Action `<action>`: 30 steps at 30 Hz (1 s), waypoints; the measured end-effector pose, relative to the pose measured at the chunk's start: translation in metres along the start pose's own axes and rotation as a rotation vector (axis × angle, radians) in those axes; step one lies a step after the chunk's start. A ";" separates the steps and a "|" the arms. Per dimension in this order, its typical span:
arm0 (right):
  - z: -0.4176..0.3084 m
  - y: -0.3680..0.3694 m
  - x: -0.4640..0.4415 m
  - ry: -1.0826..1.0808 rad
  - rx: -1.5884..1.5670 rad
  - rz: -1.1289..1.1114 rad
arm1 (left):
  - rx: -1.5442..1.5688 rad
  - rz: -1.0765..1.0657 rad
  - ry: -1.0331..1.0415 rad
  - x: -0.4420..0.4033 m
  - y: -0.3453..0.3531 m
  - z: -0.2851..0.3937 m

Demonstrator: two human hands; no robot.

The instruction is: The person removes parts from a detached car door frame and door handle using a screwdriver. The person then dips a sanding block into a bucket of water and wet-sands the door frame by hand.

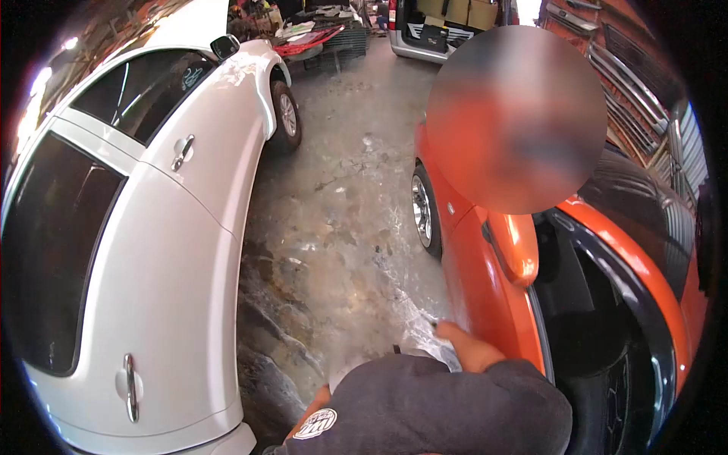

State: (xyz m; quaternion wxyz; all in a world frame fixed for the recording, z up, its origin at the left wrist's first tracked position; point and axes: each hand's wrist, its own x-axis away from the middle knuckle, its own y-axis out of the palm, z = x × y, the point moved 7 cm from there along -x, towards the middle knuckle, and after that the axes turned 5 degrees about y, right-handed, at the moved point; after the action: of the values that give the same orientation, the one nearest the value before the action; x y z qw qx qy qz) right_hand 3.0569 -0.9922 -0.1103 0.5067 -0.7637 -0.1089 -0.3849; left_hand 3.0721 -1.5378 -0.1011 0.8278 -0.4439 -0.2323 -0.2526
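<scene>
We look down along a strip of mottled grey concrete floor [341, 114] between two cars, our own dark grey short-sleeved shirt [455, 406] filling the bottom middle, with a round white printed badge [315, 424] on the left sleeve. Our right hand [450, 334] reaches forward, low beside the flank of a glossy orange car [485, 265]; a small dark item [434, 324] shows at its fingers, but we cannot tell whether they grip it or how far they are spread. Our left hand [322, 395] shows only as a narrow strip of skin past the sleeve, on the side towards a pearly white car with dark windows [189, 280], and its fingers are too hidden for us to judge. The orange car stands on our right, its smooth orange door mirror [521, 254] jutting out ahead of the side opening and its bright metal-rimmed front wheel [422, 205] farther along; a round blurred patch covers part of its front. Ahead, near the white car's front, we see a shiny red panel [311, 42], and beyond the floor a silver van with its rear open [421, 53], holding brown cardboard boxes [458, 11] and a black case [434, 38].
</scene>
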 end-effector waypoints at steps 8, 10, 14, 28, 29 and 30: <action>-0.185 -0.311 -0.146 -0.157 -0.444 0.258 | 0.246 -0.022 -0.184 -0.165 -0.072 0.050; -0.192 -0.318 -0.168 -0.079 -0.601 0.142 | 0.196 -0.079 -0.197 -0.209 -0.106 0.059; -0.136 -0.277 -0.216 0.009 -0.424 0.110 | 0.037 -0.207 -0.120 -0.315 -0.180 0.088; -0.036 -0.288 -0.309 0.593 -0.531 -0.282 | 0.068 0.026 0.218 -0.760 -0.462 0.416; -0.036 -0.312 -0.342 0.560 -0.515 -0.277 | 0.384 0.043 0.007 -0.768 -0.468 0.438; -0.038 -0.342 -0.377 0.523 -0.485 -0.268 | 0.405 -0.036 -0.014 -0.800 -0.449 0.433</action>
State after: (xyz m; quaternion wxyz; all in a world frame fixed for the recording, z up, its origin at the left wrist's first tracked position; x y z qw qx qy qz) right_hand 2.5925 -0.7821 -0.1304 0.2669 -0.7165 0.0195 -0.6442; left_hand 2.1105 -1.2143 -0.0954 0.8938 -0.2660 -0.2920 -0.2124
